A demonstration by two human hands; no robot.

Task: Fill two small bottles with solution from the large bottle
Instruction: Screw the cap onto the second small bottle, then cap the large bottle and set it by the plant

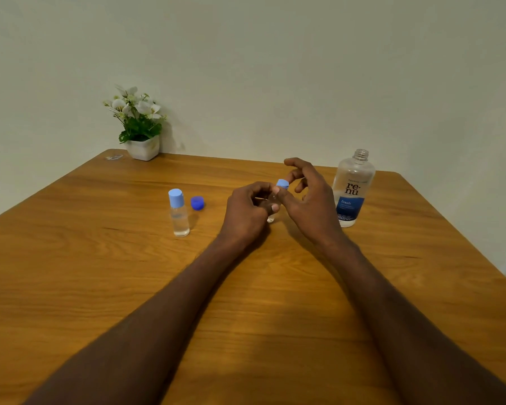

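Note:
A small clear bottle (270, 218) stands at the table's middle, mostly hidden by my left hand (246, 211), whose fingers curl round its body. My right hand (310, 200) pinches the light blue cap (282, 184) at that bottle's top with thumb and a finger, the other fingers spread. A second small bottle (179, 217), capped in light blue and holding clear liquid, stands to the left. The large clear bottle (351, 191) with a blue label stands uncapped at the right. Its dark blue cap (197, 203) lies beside the second small bottle.
The wooden table (100, 273) meets a pale wall at the back. A white pot of white flowers (140, 133) stands at the far left corner, with a small clear object (114, 157) beside it. The table's right edge falls away near the large bottle.

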